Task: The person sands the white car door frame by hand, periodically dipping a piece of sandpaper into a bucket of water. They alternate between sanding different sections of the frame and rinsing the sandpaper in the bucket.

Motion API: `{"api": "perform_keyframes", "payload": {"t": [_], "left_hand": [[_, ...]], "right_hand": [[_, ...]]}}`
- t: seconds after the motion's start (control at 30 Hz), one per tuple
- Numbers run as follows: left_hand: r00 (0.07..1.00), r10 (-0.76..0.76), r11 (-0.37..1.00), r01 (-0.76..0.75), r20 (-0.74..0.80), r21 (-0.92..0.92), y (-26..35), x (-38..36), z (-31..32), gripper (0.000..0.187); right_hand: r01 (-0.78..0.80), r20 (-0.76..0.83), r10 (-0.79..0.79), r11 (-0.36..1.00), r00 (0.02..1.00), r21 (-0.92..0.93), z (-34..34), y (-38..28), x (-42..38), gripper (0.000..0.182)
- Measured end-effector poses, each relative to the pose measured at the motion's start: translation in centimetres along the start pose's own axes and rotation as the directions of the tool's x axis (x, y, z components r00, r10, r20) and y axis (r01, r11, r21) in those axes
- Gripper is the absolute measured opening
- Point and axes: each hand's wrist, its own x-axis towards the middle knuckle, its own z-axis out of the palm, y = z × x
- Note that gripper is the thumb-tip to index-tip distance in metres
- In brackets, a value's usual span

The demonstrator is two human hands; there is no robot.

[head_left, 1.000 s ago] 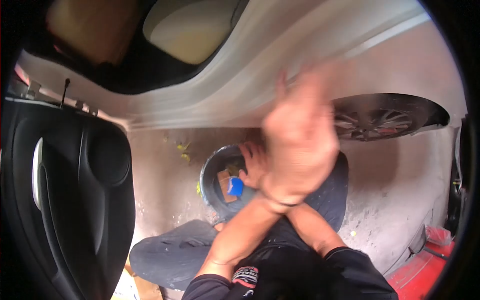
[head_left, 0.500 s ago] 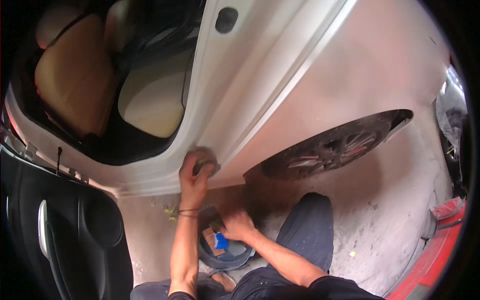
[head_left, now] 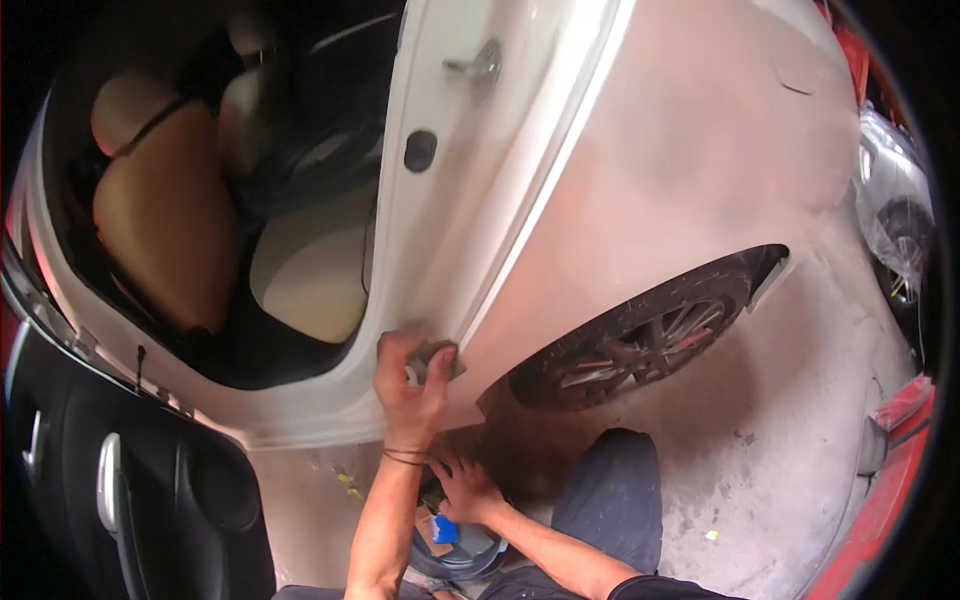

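Observation:
My left hand (head_left: 410, 395) is closed round a small grey pad (head_left: 441, 361) and presses it to the pale car body (head_left: 470, 410) at the lower rear corner of the door opening. Motion slightly blurs its fingers. Below and to the right, my right hand (head_left: 468, 490) holds nothing that I can see, its fingers spread over the far side of a dark round tub (head_left: 455, 568). Inside the tub lie a blue piece (head_left: 444, 530) and a brown flat piece (head_left: 432, 540); the left forearm and right hand hide part of it.
An opened black-trimmed car door (head_left: 150, 480) stands at left, with beige seats (head_left: 165, 220) inside the car. To the right is the rear wheel (head_left: 640, 340). A red bodywork edge (head_left: 890, 490) borders the floor at far right.
The view has shifted, so the car's door opening sits lower in it. My left hand stays at the door-opening corner with the pad. The right hand, blurred before, now shows spread fingers.

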Motion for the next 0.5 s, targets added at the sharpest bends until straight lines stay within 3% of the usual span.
{"api": "perform_keyframes", "payload": {"t": [0.07, 0.1, 0.13, 0.23, 0.3, 0.37, 0.4, 0.47, 0.5], "left_hand": [[0.995, -0.097, 0.988, 0.096, -0.001, -0.122, 2.8, 3.7, 1.1, 0.024], [0.997, -0.074, 0.991, 0.074, 0.0, -0.115, 4.6, 5.8, 1.7, 0.024], [0.999, -0.01, 0.991, 0.006, -0.032, -0.132, 6.9, 8.4, 2.5, 0.023], [0.982, 0.143, 0.966, -0.165, -0.12, -0.198, 12.7, 17.5, 5.7, 0.018], [0.966, 0.173, 0.971, -0.2, -0.191, -0.132, 16.9, 22.9, 7.9, 0.022], [0.909, 0.293, 0.941, -0.329, -0.296, -0.082, 18.5, 26.8, 9.8, 0.022], [0.931, 0.231, 0.95, -0.278, -0.282, -0.14, 19.1, 26.8, 10.0, 0.023], [0.926, 0.289, 0.951, -0.308, -0.241, -0.043, 17.7, 24.9, 8.7, 0.024], [0.95, 0.221, 0.96, -0.252, -0.22, -0.123, 16.6, 23.1, 8.2, 0.024]], "right_hand": [[0.034, -0.091, -0.037, 0.999, 0.995, -0.033, 0.6, 0.3, 0.1, 0.091], [0.016, -0.008, -0.016, 1.0, 1.0, 0.001, 0.5, 0.3, 0.0, 0.092], [-0.007, 0.079, 0.005, 1.0, 0.997, 0.03, 0.3, 0.2, -0.2, 0.093], [0.019, -0.011, -0.019, 0.999, 1.0, -0.026, 0.2, 0.1, -0.8, 0.09], [0.01, -0.018, -0.011, 0.999, 1.0, -0.033, 1.0, 0.4, -0.9, 0.088], [0.025, -0.038, -0.025, 1.0, 0.999, -0.007, 1.6, 1.1, -1.1, 0.089], [0.022, -0.03, -0.023, 1.0, 0.999, -0.005, 1.4, 1.1, -1.2, 0.089], [0.011, -0.01, -0.01, 0.999, 1.0, 0.041, 1.1, 1.1, -1.1, 0.089], [0.016, -0.009, -0.016, 0.999, 1.0, 0.046, 1.1, 1.3, -1.0, 0.089]]}}
